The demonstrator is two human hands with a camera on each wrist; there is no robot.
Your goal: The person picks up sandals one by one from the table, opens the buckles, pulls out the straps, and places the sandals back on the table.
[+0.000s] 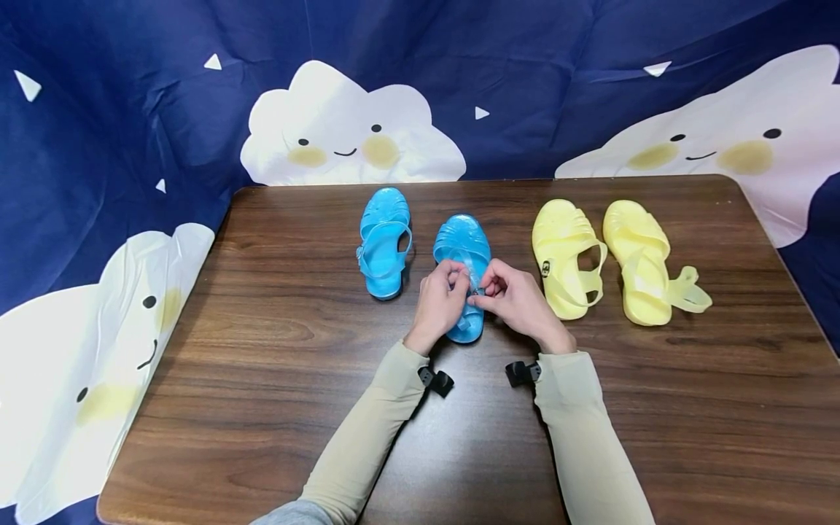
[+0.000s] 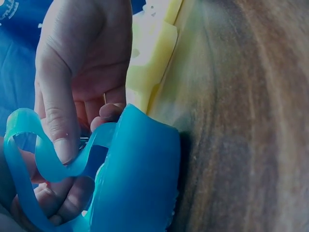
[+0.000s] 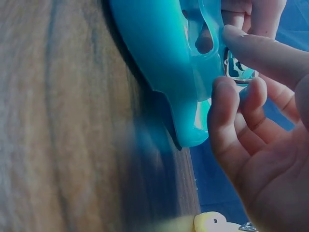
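Observation:
A translucent blue jelly sandal stands sole down on the table, its toe pointing away from me. My left hand pinches its ankle strap from the left. From the right, my right hand has thumb and fingers on the strap at a small metal buckle. In the left wrist view the strap bows into a loop above the heel. Fingers cover part of the buckle, so whether the strap is through it cannot be told.
Left of my hands is a second blue sandal with its strap looped round. To the right stand two yellow sandals, one with a looped strap, the other with its strap spread sideways. A cloud-printed blue cloth hangs behind the wooden table.

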